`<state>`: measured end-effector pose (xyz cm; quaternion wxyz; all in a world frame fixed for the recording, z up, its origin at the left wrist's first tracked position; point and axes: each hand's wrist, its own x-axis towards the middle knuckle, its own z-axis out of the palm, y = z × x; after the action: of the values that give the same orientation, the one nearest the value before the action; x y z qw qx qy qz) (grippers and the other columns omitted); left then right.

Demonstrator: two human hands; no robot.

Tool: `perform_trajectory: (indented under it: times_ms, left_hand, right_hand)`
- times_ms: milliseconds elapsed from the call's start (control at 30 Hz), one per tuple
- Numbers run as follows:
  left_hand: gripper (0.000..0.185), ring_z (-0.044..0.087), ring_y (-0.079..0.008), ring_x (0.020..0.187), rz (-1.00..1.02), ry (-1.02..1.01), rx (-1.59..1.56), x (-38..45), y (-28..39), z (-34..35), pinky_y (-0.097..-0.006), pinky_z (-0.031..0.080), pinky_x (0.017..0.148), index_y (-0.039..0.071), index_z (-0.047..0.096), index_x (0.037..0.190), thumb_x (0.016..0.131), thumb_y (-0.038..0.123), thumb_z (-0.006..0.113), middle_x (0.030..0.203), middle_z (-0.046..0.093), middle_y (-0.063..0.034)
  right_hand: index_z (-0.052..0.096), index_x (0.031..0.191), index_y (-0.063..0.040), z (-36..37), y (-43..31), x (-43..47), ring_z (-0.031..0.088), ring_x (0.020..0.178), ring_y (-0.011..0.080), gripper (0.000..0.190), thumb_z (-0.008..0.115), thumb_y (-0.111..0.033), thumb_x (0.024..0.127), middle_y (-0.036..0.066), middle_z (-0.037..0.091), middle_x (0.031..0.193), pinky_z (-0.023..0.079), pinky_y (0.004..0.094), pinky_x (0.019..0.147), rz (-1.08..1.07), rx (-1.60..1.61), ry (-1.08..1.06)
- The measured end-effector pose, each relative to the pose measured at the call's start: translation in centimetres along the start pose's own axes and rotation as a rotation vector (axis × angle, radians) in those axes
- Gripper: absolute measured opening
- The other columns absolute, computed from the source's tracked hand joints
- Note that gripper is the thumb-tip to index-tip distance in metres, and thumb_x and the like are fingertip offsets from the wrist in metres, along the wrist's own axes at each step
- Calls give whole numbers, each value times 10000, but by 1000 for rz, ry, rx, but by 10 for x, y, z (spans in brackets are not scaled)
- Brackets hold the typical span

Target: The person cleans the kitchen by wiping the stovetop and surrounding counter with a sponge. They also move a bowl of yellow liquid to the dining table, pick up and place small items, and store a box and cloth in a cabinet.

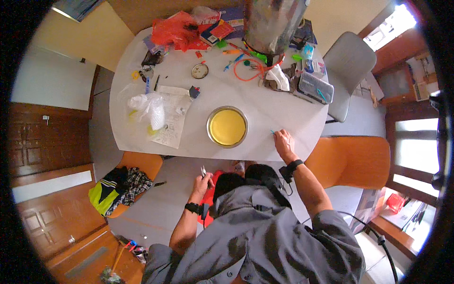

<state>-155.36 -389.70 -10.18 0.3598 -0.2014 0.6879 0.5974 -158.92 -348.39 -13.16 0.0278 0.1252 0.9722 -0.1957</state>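
Observation:
My left hand [202, 185] is low in front of the table edge, closed around a small metal tool [203, 171]. Its shiny tip sticks up past the fingers; the rest is hidden in the palm. At the table's right front, my right hand [284, 142] has a thin teal piece [272, 131] at its fingertips, mostly covered by them. Between the hands, a little farther in, stands a round metal bowl [209, 140] with something smooth and yellow [227, 126] inside.
On the white table [255, 151], a written sheet [171, 133] lies left beside white foam netting [150, 108]. A clear plastic case [315, 87], white cloth [278, 77] and large metal cylinder [273, 28] stand farther back. Orange chairs [349, 161] flank me.

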Motion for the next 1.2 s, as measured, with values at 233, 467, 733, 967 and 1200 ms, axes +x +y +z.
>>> perform_trajectory:
  times_ms: [233, 467, 733, 967, 1200]
  left_hand:
    - [289, 689, -227, 810, -360, -266, -737, 20, -66, 50, -336, 564, 690, 95, 550, 760, 927, 314, 639, 885, 701, -118]
    - [262, 667, -281, 1015, -293, -337, -1083, 45, -85, 137, -371, 558, 882, -18, 607, 1070, 973, 222, 575, 1098, 681, -177]
    - [347, 614, -278, 1167, 47, -274, -1075, 85, -107, 223, -395, 509, 1005, -32, 558, 1243, 919, 81, 604, 1253, 626, -183]
    - [291, 630, -306, 1111, -161, -431, -1406, 86, -83, 245, -450, 498, 1001, 13, 592, 1176, 997, 227, 507, 1165, 660, -156]
    - [336, 620, -342, 1115, -246, -432, -1537, 80, -64, 254, -500, 462, 1041, 2, 569, 1236, 972, 201, 507, 1194, 647, -174]
  right_hand:
    - [554, 999, -66, -23, 14, 5, 629, 828, 401, 175, 562, -235, 954, 186, 649, 872, 492, 482, 707, 111, 226, 1]
    - [503, 1178, -14, -52, 44, 58, 583, 1032, 431, 254, 493, -180, 987, 257, 615, 1075, 470, 479, 892, -176, 87, 82]
    - [389, 1411, 30, -21, 72, 91, 400, 1345, 395, 461, 444, -142, 987, 256, 419, 1447, 324, 423, 1138, -484, 119, -129]
    - [503, 1110, 43, -3, 60, -25, 384, 1373, 390, 304, 564, -158, 890, 237, 425, 1448, 322, 473, 1142, -1013, 169, -370]
    - [476, 1117, 57, -18, 32, -42, 388, 1360, 418, 244, 514, -37, 895, 262, 412, 1446, 323, 515, 1130, -831, 336, -186]
